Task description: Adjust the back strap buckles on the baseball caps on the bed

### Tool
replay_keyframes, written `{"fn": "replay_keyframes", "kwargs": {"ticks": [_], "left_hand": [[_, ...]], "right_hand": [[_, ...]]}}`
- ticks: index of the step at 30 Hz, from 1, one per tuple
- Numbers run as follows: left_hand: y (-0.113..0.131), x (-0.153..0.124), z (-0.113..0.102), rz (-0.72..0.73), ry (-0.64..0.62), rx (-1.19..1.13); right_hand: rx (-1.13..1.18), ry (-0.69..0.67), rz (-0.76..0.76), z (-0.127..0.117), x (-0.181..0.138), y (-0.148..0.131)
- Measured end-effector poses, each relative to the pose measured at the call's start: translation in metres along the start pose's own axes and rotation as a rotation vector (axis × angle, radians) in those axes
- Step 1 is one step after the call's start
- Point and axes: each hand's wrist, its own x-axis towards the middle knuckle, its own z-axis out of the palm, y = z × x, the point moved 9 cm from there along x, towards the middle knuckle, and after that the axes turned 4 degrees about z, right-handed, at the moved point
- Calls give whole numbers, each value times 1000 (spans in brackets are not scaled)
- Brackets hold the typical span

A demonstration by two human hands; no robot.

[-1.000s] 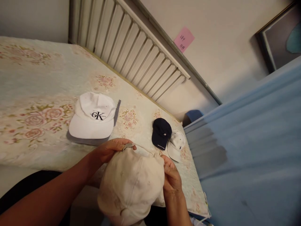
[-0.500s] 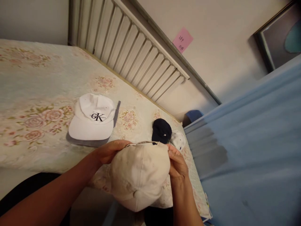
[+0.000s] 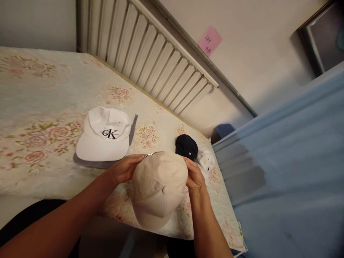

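Since a second earlier, the beige cap (image 3: 159, 184) had lifted forward over the near edge of the bed (image 3: 48, 89).
I watched the left hand (image 3: 124, 169) pinch its rim at 9 o'clock and the right hand (image 3: 195, 177) at 3; the white logo cap (image 3: 103, 134) lay at 10, the navy cap (image 3: 186, 146) at 1.

A bed (image 3: 40, 89) under a pale floral quilt carries three caps. A white lettered cap (image 3: 103, 134) lies on a grey flat piece (image 3: 133, 127), just beyond the left hand's fingers (image 3: 136, 160). A navy cap (image 3: 186, 146) sits just past the right hand's fingers (image 3: 188, 166), with a white dotted cap (image 3: 206, 159) touching it on the side away from those fingers.
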Motion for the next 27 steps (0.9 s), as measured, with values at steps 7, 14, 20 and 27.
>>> {"fn": "replay_keyframes", "kwargs": {"ticks": [7,14,20,27], "left_hand": [[-1,4,-6,-10,48,-23],[-3,10,-16,-30,101,-24],[-1,18,-29,7,193,45],[5,25,-44,123,291,140]], "right_hand": [[1,64,4,-16,10,14],[66,76,34,-34,24,32],[103,162,98,-53,43,54],[68,146,150,-66,71,77]]}}
